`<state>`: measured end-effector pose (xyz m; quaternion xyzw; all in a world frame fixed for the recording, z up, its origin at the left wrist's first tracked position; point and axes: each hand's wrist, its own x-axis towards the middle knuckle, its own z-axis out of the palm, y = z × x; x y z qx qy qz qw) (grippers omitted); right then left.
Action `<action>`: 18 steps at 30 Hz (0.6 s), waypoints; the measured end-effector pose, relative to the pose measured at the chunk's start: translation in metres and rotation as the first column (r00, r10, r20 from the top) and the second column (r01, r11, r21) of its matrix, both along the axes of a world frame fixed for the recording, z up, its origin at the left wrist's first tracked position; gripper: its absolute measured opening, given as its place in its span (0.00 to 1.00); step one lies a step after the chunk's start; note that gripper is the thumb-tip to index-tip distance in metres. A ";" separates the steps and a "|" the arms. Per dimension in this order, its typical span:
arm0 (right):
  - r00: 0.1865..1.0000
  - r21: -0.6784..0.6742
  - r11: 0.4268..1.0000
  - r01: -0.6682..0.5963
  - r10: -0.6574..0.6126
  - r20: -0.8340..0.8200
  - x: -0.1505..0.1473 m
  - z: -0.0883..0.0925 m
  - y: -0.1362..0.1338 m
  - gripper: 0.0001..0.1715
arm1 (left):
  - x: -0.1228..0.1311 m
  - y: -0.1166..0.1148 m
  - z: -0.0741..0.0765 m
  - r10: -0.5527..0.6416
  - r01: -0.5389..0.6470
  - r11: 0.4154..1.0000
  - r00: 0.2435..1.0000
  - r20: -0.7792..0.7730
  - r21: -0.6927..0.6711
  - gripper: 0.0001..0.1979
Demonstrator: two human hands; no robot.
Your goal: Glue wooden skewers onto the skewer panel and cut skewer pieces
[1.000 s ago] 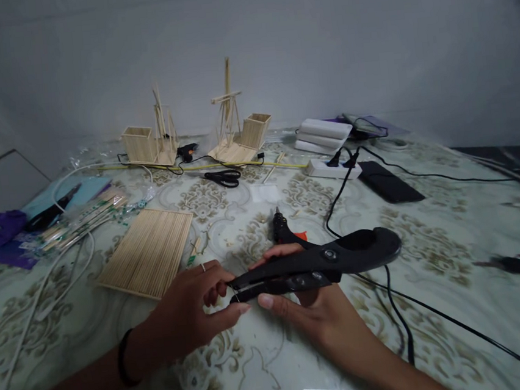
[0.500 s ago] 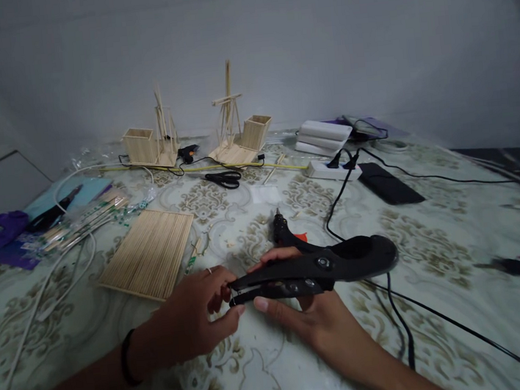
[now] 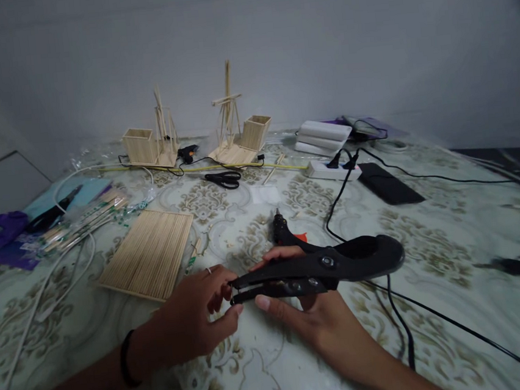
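Note:
Black long-handled pliers or cutters [image 3: 326,267] lie sideways between my hands, their rounded end to the right. My right hand [image 3: 306,316] grips them from below, thumb along the lower arm and fingers behind. At their narrow left end, the fingers and thumb of my left hand [image 3: 206,304] pinch the tips, where a small wire-like clasp shows. Just behind the tool a black glue gun [image 3: 282,229] rests on the table, its nozzle pointing away. A flat panel of thin wooden sticks [image 3: 148,255] lies to the left of my hands.
Two stick models [image 3: 140,146] [image 3: 256,133] stand near the wall, with black scissors [image 3: 224,180] in front. Bagged sticks [image 3: 85,221] lie left. A power strip [image 3: 331,170] and a black phone-like slab [image 3: 390,182] are at the right; black cords cross the right side.
The black tool has shifted very slightly to the right in my grip. Both hands keep nearly the same pose.

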<state>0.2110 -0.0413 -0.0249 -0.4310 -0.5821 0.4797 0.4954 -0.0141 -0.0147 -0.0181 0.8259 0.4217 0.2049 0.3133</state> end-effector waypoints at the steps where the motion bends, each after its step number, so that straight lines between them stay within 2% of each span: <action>1: 1.000 -0.004 1.000 0.001 -0.001 0.007 0.000 0.000 0.000 0.21 | 0.000 0.000 0.000 0.002 -0.002 1.000 1.000 -0.002 -0.009 0.05; 18: 1.000 0.012 1.000 -0.008 0.008 -0.004 0.000 0.001 0.000 0.21 | 0.000 -0.001 0.002 -0.031 0.031 0.999 1.000 0.004 0.028 0.07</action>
